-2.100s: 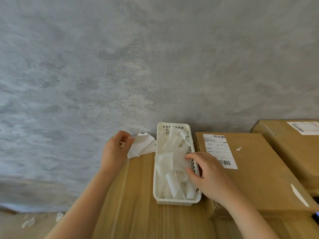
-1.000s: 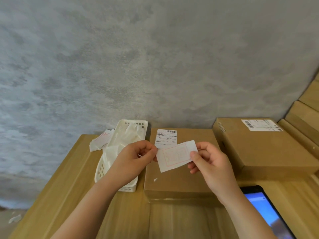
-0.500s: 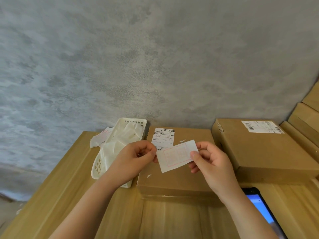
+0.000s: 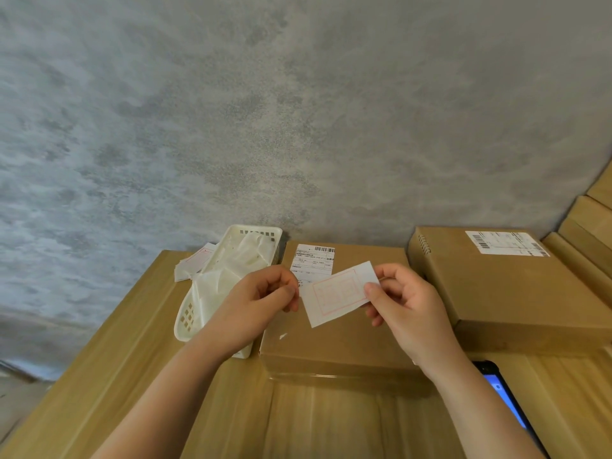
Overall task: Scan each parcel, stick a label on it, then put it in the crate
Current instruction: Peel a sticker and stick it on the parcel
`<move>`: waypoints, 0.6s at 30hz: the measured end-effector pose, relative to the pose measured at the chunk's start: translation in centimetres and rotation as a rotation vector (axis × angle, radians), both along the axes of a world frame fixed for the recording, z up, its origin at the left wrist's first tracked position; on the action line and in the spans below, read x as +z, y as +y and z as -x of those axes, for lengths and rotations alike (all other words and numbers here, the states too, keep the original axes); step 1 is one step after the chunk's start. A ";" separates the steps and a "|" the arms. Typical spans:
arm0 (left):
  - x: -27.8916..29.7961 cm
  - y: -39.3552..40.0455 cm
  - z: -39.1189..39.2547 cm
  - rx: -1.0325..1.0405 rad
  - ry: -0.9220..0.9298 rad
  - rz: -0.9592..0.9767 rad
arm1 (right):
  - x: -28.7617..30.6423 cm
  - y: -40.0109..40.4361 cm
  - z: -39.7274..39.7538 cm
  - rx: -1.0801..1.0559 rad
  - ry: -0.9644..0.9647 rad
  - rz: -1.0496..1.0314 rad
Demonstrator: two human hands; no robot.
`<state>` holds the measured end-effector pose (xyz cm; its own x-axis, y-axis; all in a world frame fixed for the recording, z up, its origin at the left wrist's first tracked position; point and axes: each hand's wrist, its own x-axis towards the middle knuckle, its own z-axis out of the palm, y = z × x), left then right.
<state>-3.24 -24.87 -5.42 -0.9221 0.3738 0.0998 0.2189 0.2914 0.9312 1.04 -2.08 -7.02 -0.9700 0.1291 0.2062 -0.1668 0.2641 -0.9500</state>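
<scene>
1. While both hands hover mid-frame, the left hand (image 4: 261, 301) pinches the label (image 4: 337, 293) at its left edge and the right hand (image 4: 402, 301) pinches its right edge.
2. Label sits above the parcel (image 4: 334, 339) on the table (image 4: 139, 359), not touching it.
3. White basket (image 4: 188, 318) of paper scraps is left of it, another box (image 4: 516, 293) at right.

Matt brown cardboard parcel (image 4: 337, 329), white paper label with red print (image 4: 337, 293), perforated white plastic basket (image 4: 231, 279), smooth light wood-grain table (image 4: 298, 422), rough mottled grey plaster wall (image 4: 298, 111), glossy dark phone screen (image 4: 506, 402).
</scene>
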 end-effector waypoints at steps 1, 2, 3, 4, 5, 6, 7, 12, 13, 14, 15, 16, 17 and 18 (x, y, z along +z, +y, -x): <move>0.0 -0.1 0.0 -0.004 0.002 -0.002 | 0.0 0.0 0.0 0.006 -0.002 0.003; 0.0 -0.1 0.0 -0.009 0.003 -0.004 | 0.0 -0.1 0.0 0.010 -0.004 0.005; 0.0 -0.1 0.1 -0.011 0.003 -0.005 | -0.1 -0.1 0.1 0.014 -0.005 0.007; -0.1 -0.1 0.1 -0.010 0.003 -0.004 | -0.1 -0.1 0.0 0.016 -0.005 0.010; -0.1 -0.1 0.1 -0.006 0.003 -0.001 | -0.1 -0.1 0.0 0.019 -0.004 0.015; -0.2 -0.1 0.2 0.001 0.002 0.006 | -0.1 -0.1 0.0 0.023 -0.005 0.019; -0.2 -0.1 0.2 0.009 0.001 0.013 | -0.1 -0.1 0.0 0.025 -0.006 0.025; -0.1 -0.2 0.3 0.009 0.001 0.030 | 0.0 0.0 0.0 0.031 -0.010 0.031; -0.1 -0.2 0.3 0.007 -0.002 0.031 | 0.0 0.0 0.0 0.030 -0.010 0.027; -0.2 -0.2 0.4 0.004 -0.006 0.031 | 0.0 0.0 0.0 0.030 -0.011 0.021; -0.2 -0.2 0.4 0.001 -0.009 0.033 | 0.0 0.0 -0.1 0.030 -0.011 0.013; -0.2 -0.2 0.4 -0.001 -0.009 0.036 | 0.0 0.0 -0.1 0.031 -0.013 0.005; -0.2 -0.1 0.4 0.000 -0.009 0.041 | -0.1 -0.1 -0.1 0.033 -0.012 0.001; -0.3 -0.1 0.4 0.001 -0.008 0.043 | -0.1 -0.1 -0.1 0.033 -0.013 0.001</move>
